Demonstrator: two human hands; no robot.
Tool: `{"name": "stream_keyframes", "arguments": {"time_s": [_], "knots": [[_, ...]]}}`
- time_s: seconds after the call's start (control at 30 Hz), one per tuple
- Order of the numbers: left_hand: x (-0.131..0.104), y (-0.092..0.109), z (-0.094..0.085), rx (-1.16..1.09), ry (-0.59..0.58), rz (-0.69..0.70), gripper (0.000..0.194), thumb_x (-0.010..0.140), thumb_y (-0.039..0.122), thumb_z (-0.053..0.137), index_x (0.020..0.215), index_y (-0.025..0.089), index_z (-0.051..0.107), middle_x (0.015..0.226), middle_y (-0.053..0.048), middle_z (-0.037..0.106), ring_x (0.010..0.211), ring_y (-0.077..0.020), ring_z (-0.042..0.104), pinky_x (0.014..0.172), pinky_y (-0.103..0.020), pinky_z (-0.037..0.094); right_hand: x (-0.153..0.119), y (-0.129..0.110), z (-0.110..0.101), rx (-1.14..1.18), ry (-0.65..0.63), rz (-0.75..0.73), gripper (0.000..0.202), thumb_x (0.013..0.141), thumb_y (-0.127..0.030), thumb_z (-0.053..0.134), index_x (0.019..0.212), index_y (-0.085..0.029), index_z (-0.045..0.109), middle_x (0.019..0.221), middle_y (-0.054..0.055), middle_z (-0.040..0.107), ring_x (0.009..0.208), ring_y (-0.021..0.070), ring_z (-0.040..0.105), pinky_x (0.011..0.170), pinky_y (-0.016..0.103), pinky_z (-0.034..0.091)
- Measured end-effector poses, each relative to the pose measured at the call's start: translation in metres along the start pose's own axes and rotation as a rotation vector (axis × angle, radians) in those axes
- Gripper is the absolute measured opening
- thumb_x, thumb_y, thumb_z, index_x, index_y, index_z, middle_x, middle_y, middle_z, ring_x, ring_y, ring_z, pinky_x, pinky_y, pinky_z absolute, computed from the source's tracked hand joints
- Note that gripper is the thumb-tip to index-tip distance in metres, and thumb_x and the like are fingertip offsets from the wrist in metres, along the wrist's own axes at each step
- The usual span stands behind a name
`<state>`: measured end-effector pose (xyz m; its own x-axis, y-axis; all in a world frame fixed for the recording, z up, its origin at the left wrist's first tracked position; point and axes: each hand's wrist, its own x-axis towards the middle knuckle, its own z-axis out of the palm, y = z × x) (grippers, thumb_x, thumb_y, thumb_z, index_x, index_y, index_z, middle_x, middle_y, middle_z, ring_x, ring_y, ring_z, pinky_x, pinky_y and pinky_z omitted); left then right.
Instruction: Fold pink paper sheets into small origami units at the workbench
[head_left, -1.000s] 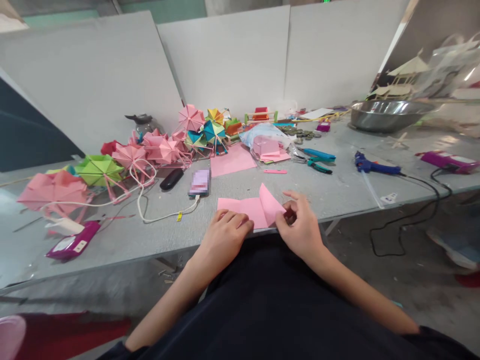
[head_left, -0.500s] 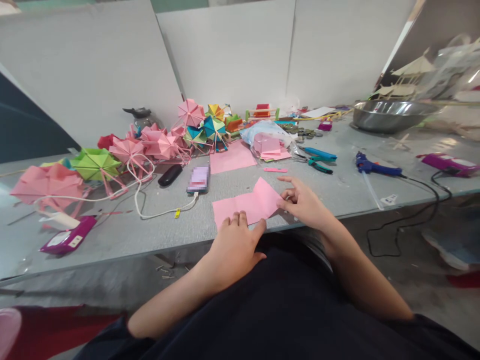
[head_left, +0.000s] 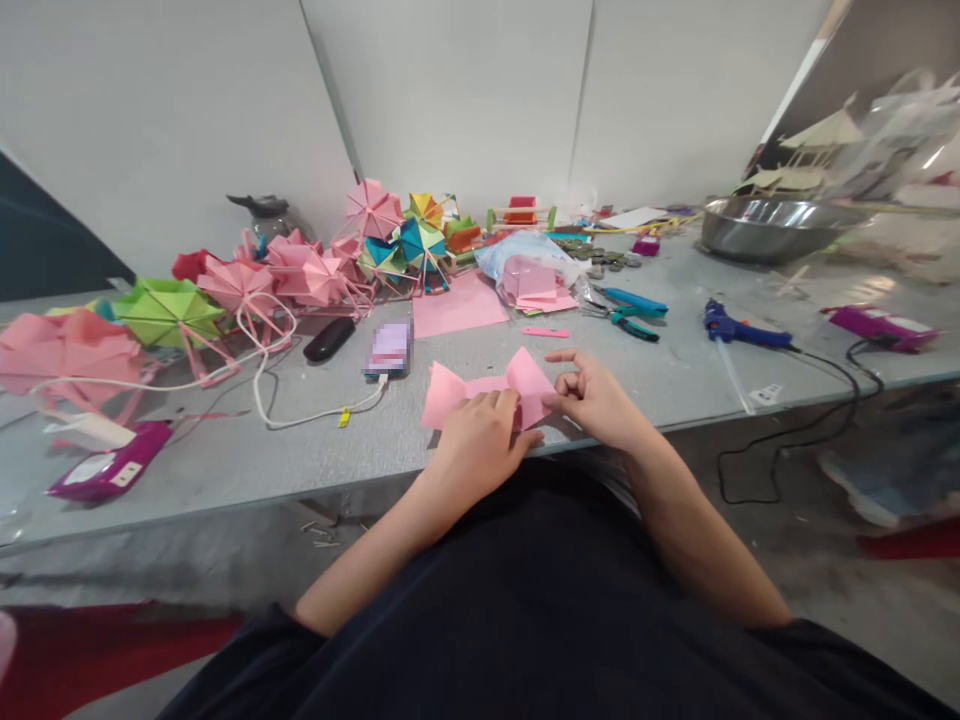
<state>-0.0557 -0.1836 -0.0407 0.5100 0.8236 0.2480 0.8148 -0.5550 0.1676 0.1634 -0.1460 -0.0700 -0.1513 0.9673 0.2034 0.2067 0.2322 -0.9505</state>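
A creased sheet of pink paper (head_left: pixel 444 396) lies near the table's front edge, its left and right ends raised as flaps. My left hand (head_left: pixel 480 430) rests over the middle of it, fingers flat on the paper and thumb apart. At the right flap, my right hand (head_left: pixel 596 400) pinches the paper's edge between thumb and fingers, the index finger stretched out above. Beyond the hands lie a small pink strip (head_left: pixel 545 332) and a larger pink sheet (head_left: pixel 461 305).
Paper umbrellas (head_left: pixel 169 315) crowd the left and back. A phone (head_left: pixel 390 347) with a white cable and a black case (head_left: pixel 330 341) lie left. Pliers (head_left: pixel 634 325), a blue glue gun (head_left: pixel 746 328) and a steel bowl (head_left: pixel 772 235) stand right.
The paper's left end now stands up as a flap; before, it lay flat. My left hand has moved right and farther onto the paper. The right hand still pinches the right flap.
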Motion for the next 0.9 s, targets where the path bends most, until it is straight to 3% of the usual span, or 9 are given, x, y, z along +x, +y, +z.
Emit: {"name": "stream_keyframes", "arguments": {"time_s": [0.3, 0.67, 0.9], "knots": [[0.001, -0.001, 0.006, 0.093, 0.063, 0.023, 0.022, 0.111, 0.035, 0.062, 0.106, 0.015, 0.072, 0.101, -0.013, 0.08, 0.099, -0.0326, 0.078, 0.084, -0.043, 0.058, 0.0, -0.005, 0.004, -0.009, -0.04, -0.025, 0.057, 0.081, -0.04, 0.08, 0.129, -0.02, 0.056, 0.059, -0.014, 0.046, 0.052, 0.0122, 0.044, 0.054, 0.028, 0.031], [-0.002, -0.005, 0.009, -0.004, 0.092, 0.011, 0.025, 0.111, 0.039, 0.062, 0.106, 0.017, 0.07, 0.103, -0.012, 0.081, 0.098, -0.0312, 0.077, 0.086, -0.041, 0.058, -0.001, -0.006, 0.003, -0.042, -0.047, -0.024, 0.07, 0.081, -0.053, 0.082, 0.137, -0.021, 0.055, 0.06, -0.014, 0.045, 0.053, 0.013, 0.043, 0.055, 0.028, 0.029], [-0.004, -0.005, 0.008, -0.035, 0.1, 0.01, 0.022, 0.111, 0.036, 0.061, 0.105, 0.017, 0.07, 0.103, -0.012, 0.081, 0.097, -0.0301, 0.077, 0.086, -0.04, 0.057, 0.0, -0.007, 0.001, -0.097, -0.061, -0.019, 0.062, 0.081, -0.063, 0.083, 0.122, -0.022, 0.061, 0.058, -0.012, 0.048, 0.051, 0.0126, 0.042, 0.054, 0.027, 0.029]]}}
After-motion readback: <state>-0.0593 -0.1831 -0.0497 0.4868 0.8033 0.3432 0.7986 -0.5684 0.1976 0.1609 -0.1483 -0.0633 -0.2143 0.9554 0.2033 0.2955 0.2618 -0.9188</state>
